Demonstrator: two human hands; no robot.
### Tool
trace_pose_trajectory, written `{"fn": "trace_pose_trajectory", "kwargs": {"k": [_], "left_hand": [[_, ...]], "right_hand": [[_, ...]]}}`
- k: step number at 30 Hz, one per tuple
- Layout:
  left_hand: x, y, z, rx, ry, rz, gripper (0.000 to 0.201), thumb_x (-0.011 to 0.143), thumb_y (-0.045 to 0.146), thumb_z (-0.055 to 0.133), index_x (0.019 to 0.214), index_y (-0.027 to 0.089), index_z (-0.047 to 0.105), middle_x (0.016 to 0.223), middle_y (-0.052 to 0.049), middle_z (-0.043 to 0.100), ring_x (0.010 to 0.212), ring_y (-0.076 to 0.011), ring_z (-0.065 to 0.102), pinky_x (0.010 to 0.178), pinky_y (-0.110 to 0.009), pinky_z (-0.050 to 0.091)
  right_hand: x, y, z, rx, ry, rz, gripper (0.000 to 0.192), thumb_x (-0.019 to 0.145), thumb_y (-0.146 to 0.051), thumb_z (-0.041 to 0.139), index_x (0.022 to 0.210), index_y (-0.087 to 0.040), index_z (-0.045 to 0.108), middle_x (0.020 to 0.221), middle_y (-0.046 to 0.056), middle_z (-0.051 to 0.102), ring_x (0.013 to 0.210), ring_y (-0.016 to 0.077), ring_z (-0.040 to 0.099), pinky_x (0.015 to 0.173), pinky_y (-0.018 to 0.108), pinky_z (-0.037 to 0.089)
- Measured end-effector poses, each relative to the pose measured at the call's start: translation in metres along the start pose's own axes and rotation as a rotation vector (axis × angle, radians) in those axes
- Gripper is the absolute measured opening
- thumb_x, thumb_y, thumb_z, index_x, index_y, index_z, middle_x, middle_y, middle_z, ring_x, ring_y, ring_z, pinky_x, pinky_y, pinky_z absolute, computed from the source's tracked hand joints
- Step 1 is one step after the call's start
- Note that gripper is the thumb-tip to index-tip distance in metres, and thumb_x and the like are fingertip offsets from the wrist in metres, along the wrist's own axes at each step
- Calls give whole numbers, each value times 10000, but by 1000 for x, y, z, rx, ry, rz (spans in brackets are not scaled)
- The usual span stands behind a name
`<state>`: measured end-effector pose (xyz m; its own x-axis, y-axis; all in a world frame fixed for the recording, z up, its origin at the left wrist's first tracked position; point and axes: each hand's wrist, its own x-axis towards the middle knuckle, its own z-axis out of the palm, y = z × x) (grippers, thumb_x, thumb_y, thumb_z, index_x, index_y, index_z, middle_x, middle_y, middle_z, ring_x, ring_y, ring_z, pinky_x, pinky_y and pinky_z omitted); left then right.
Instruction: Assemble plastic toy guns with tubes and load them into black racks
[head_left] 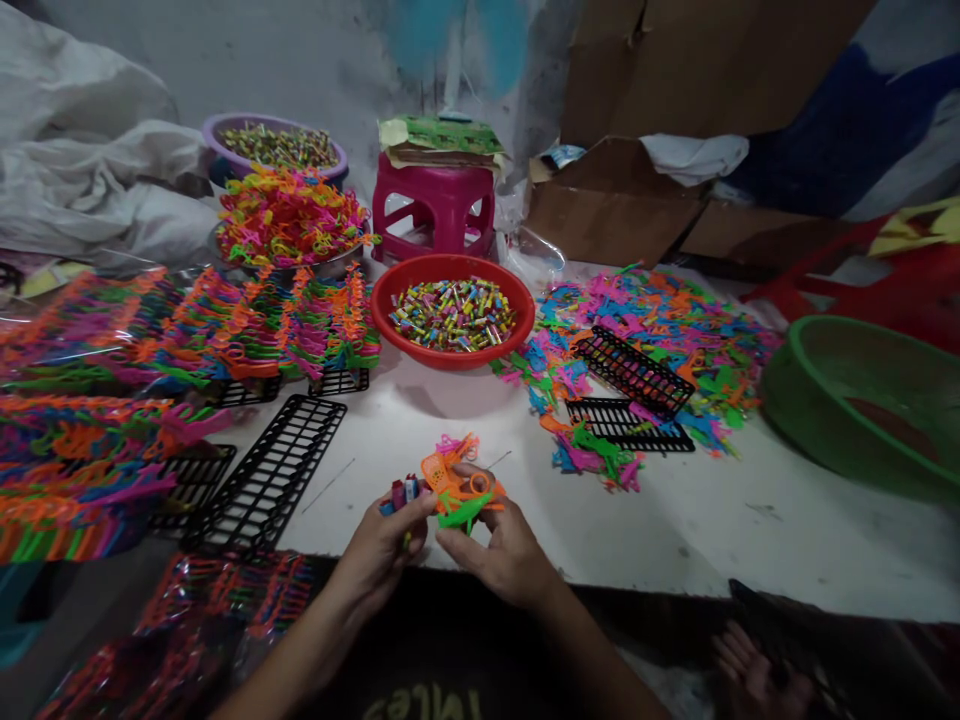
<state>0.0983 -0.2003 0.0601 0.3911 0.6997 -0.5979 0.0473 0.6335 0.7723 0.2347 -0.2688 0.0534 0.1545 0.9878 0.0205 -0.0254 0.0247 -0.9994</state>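
Left hand (382, 545) closed on a few small wrapped candies (403, 491), thumb also touching the orange plastic toy (459, 482); right hand (504, 555) pinching the same toy from below, beside a green piece (457, 515). Toy held between both hands, directly toward the viewer from the red bowl (452, 312), well apart from it. Long axis roughly left-right, slightly tilted; right hand carrying more of it, left only steadying. Thin, flat, bright orange, ring-shaped cut-outs, pink bit at the top.

Left of the red bowl: stacked rows of loaded toys (247, 325) on black racks, an empty black rack (274, 470) nearer the hands. Behind the bowl: a pink stool (435, 210). Inside the bowl: loose candies. Right of the bowl: a scattered heap of loose coloured pieces (660, 335) over two more black racks, then a green basin (862, 405) at the far edge.
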Motion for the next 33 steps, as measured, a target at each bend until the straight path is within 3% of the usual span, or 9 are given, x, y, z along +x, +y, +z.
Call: {"fn": "trace_pose_trajectory", "kwargs": {"k": [2,5,8,10,13,17,21,25,33], "left_hand": [[-2,2,0,-7,-42,-42,326,612,407,680,634,144,488,393,82,363,335,-14,251,336,-154,75],[-6,2,1,-48,-106,-104,333,586,406,695,609,135,502,372,94,321,323,-1,200,337,-157,75],[-8,-2,4,-79,-134,-161,312,593,386,699,700,135,548,413,91,348,329,0,206,333,-156,63],[-8,-4,5,-51,-140,-143,315,622,390,685,754,132,563,473,65,417,353,-7,266,336,-155,68],[-6,-7,4,16,-101,-32,379,641,408,675,883,138,567,539,41,466,412,-31,346,352,-156,114],[-4,-8,2,97,-32,87,429,644,408,676,953,134,560,516,52,455,431,-38,328,404,-168,187],[-6,-4,5,185,41,183,366,591,395,711,813,123,611,532,38,480,492,-62,374,465,-181,270],[-7,1,5,231,98,251,312,584,369,716,786,146,635,626,17,551,552,-82,416,526,-192,331],[-13,-5,5,358,70,373,211,625,341,695,736,163,672,647,1,561,614,-111,467,578,-211,356]], "right_hand": [[0,-6,-15,-65,-150,-49,663,667,-304,701,1264,-238,421,1148,80,525,976,198,536,843,330,438],[3,-10,-32,-204,-249,-168,613,578,-324,764,1150,-283,549,1046,45,541,966,196,516,856,331,419],[7,-5,-33,-277,-113,-310,281,619,-288,739,893,-265,678,890,39,541,876,184,511,792,319,428],[9,1,-27,-234,90,-358,88,668,-289,696,730,-229,680,786,36,545,805,178,510,752,320,427],[11,9,-12,18,345,-188,188,774,-356,574,715,-182,615,686,23,548,665,150,503,642,290,430],[12,18,4,207,316,54,272,800,-406,523,697,-154,526,609,-8,493,540,103,432,524,226,381],[11,20,10,191,267,81,272,797,-404,525,701,-151,504,626,-10,482,578,103,435,551,216,377],[8,16,11,176,335,66,304,805,-409,509,640,-161,447,568,-36,397,517,81,357,485,196,322],[6,17,21,95,379,55,291,814,-402,488,652,-164,445,576,-30,416,527,85,373,495,200,337]]}}
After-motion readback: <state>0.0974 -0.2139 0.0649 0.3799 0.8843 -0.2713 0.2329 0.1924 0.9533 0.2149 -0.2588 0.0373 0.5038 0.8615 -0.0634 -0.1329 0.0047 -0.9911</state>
